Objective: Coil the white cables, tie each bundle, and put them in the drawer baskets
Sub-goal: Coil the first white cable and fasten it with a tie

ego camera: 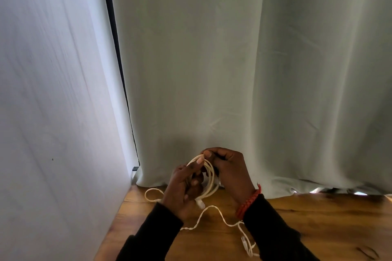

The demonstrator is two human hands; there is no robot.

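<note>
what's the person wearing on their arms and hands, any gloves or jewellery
No gloves: both the left hand and right hand are bare. Long black sleeves cover both forearms down to the wrists. The right wrist carries a red-orange braided bracelet. No rings or watch show.

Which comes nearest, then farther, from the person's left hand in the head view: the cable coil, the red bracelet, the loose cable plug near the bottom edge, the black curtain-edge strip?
From the left hand:
1. Cable coil, held in it.
2. Red bracelet, on the right wrist.
3. Loose cable plug, lying on the wooden table at lower right.
4. Black curtain-edge strip, far up left.
</note>
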